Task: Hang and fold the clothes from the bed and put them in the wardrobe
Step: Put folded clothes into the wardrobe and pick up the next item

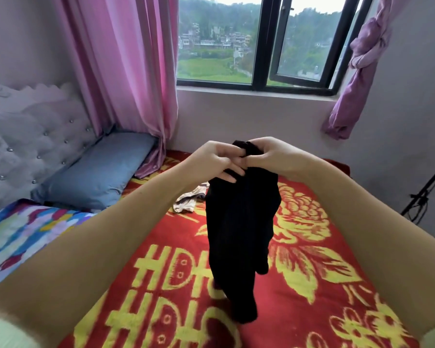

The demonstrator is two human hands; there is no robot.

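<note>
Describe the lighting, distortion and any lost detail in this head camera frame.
Head view: soft daylight from the window, no hard shadows or glare; wide-angle stretch swells the forearms at the lower corners; the black garment, held up by left hand and right hand, reads as a near-featureless dark shape; the red blanket looks slightly soft.

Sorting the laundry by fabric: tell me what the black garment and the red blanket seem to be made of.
Black garment: soft matte cloth, maybe a knit; it hangs limp, no sheen. Red blanket: plush, fuzzy woven pile; the yellow pattern's edges look blurred.
</note>
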